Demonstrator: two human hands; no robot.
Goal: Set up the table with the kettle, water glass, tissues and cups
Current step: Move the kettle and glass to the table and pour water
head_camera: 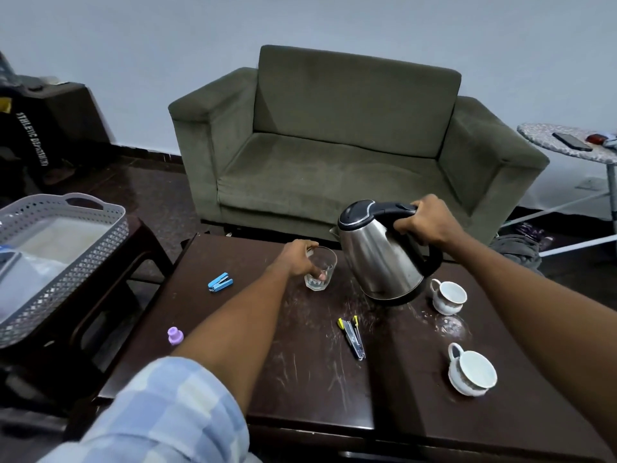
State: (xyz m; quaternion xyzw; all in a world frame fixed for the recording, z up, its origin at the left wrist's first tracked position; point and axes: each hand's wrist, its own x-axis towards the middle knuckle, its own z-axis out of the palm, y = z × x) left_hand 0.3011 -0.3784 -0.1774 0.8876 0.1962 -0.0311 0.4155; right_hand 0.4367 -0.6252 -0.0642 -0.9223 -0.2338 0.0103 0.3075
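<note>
Head view: my right hand (425, 225) gripped the kettle (380, 259), spout tilted toward the glass (320, 273) my left hand (298, 260) held just beside it.

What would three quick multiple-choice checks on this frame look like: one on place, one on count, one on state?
1. Where is the blue stapler relative to the water glass?
A. On the table to the glass's left
B. Inside the grey basket
C. Between the two cups

2. How many white cups are on the table?
A. One
B. Two
C. Four

3. What is the right hand doing?
A. Resting flat on the table
B. Holding a cup
C. Gripping the kettle's handle

Answers:
1. A: the stapler lies on the dark tabletop, left of the glass that the left hand grips.
2. B: one cup sits beside the kettle, another cup nearer the camera.
3. C: its fingers wrap the black handle, and the kettle leans toward the glass.
</note>
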